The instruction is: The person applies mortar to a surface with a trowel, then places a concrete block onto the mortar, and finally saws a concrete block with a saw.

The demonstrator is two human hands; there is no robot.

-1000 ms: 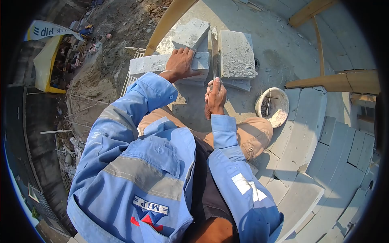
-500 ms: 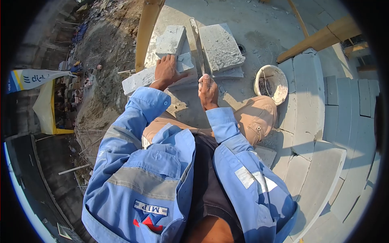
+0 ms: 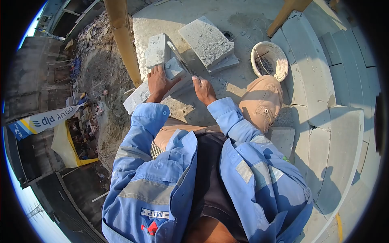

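Note:
My left hand [image 3: 159, 83] presses on a pale grey lightweight concrete block [image 3: 174, 68], fingers over its top and thumb out to the right. In my right hand [image 3: 204, 90] is a long-bladed machete [image 3: 178, 56], its dusty blade slanting away to the left along the block's right side. Another concrete block [image 3: 157, 50] stands just beyond my left fingers, beside the far part of the blade. A longer block [image 3: 137, 97] lies under and left of my left hand. My right fist hides the machete's handle.
Right of the blade, a rough-topped block [image 3: 208, 40] lies stacked on another. A dusty white bucket [image 3: 255, 60] with thin sticks inside stands by my right knee. Courses of grey blocks [image 3: 310, 73] rise on the right. A wooden post [image 3: 120, 36] stands at the floor's left edge, beside a rubble slope.
The machete has swung from nearly upright in view to a leftward slant, closer to the block. My right hand is slightly lower. My left hand stays on the block while the view has turned.

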